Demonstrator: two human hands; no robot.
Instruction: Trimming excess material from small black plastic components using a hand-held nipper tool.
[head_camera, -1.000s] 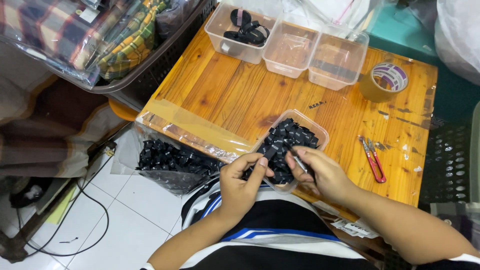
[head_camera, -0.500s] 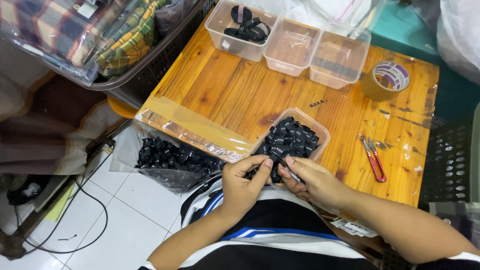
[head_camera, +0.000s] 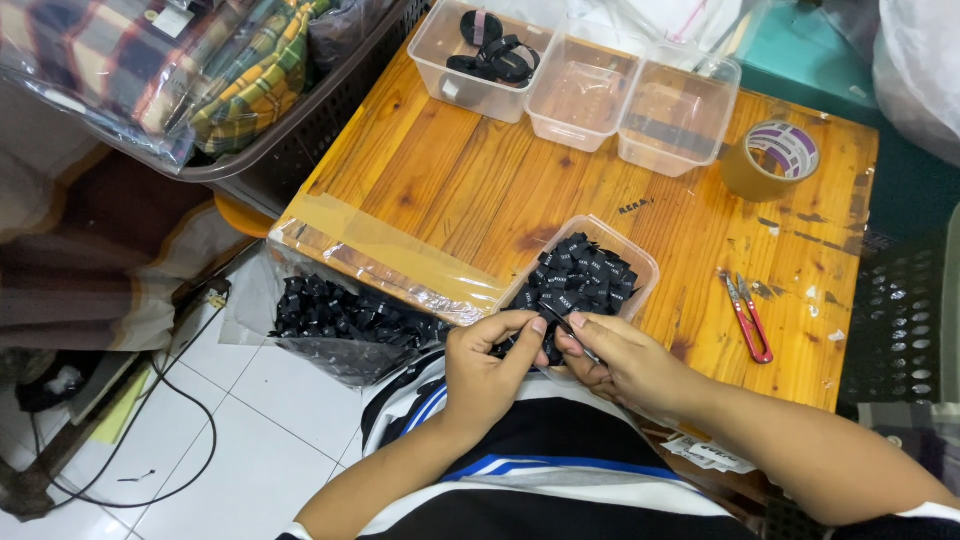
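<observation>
Fingers (head_camera: 535, 330) pinched on black label (head_camera: 552, 318)

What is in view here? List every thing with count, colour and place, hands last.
wooden table: one, orange-brown, centre.
near tub: one, clear, table's near edge, full of small black tags.
far tubs: three, clear, far edge; the left one holds black straps.
tape roll: one, brown, far right of the table.
snips: one pair, red handles, right of the near tub.
bag of black pieces: one, clear plastic, below the table's left edge.
basket: one, dark, upper left, holding bagged plaid cloth.
left hand: pinching a black tag.
right hand: holding a thin tool at the tag.
</observation>
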